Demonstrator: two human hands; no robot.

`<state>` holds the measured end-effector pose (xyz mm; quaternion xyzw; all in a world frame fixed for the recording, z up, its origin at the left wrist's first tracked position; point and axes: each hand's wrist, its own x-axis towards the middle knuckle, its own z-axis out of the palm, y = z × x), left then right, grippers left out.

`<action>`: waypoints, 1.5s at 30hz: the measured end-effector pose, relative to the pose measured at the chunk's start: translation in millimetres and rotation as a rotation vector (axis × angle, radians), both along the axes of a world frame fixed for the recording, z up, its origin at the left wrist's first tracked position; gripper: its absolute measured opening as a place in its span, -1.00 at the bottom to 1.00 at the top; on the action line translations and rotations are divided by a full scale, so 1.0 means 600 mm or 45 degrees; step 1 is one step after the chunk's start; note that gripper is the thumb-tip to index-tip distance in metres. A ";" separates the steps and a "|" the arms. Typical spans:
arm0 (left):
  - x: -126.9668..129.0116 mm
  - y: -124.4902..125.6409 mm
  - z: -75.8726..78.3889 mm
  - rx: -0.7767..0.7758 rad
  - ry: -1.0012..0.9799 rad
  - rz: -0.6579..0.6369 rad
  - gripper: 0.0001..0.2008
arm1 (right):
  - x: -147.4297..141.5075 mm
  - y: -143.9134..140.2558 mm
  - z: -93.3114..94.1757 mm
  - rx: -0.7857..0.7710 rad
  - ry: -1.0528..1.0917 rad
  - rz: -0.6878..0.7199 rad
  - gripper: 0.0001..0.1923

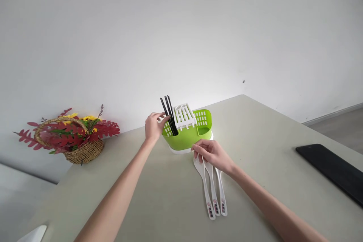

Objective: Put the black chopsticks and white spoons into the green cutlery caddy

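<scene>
1. While the left hand (153,126) reaches out to the far side of the tabletop (269,151), its fingers (163,120) curl around the black chopsticks (169,115), gripping them where they stand in the green caddy (188,136).
2. Those chopsticks stand tilted in the caddy's left compartment, tips down, tops leaning left, just beside a white slotted insert (184,115).
3. Over to the right hand (211,154): it rests palm down just in front of the caddy, fingers loosely bent over the bowl ends of three white spoons (214,193).
4. Whether that hand actually pinches a spoon or merely lies on top of them, I cannot tell; the bowls are hidden under it.
5. The spoons lie flat, side by side and touching, handles pointing back toward the person, each with a small printed mark near the end.
6. The caddy sits on a white base, its right compartment showing slotted green walls.
7. Off to the left, well apart, a wicker basket (85,153) of red and yellow flowers (70,130) sits against the wall.
8. Far right, a flat black slab (331,168) lies near the tabletop's edge.
</scene>
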<state>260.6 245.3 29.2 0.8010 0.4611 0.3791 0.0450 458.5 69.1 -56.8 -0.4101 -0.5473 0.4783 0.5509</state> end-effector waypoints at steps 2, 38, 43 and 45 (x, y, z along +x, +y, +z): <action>-0.012 -0.007 -0.011 0.023 -0.091 0.004 -0.58 | 0.004 0.000 0.003 0.007 -0.011 -0.028 -0.49; -0.210 -0.179 -0.192 -0.526 -0.569 -0.074 -0.48 | 0.125 -0.111 0.090 -0.113 -0.788 -0.351 -0.47; -0.206 -0.181 -0.194 -0.540 -0.576 -0.080 -0.48 | 0.067 -0.098 0.223 0.275 -0.649 -0.555 -0.55; -0.205 -0.182 -0.196 -0.540 -0.570 -0.078 -0.48 | 0.031 -0.087 0.263 0.427 -0.736 -0.677 -0.64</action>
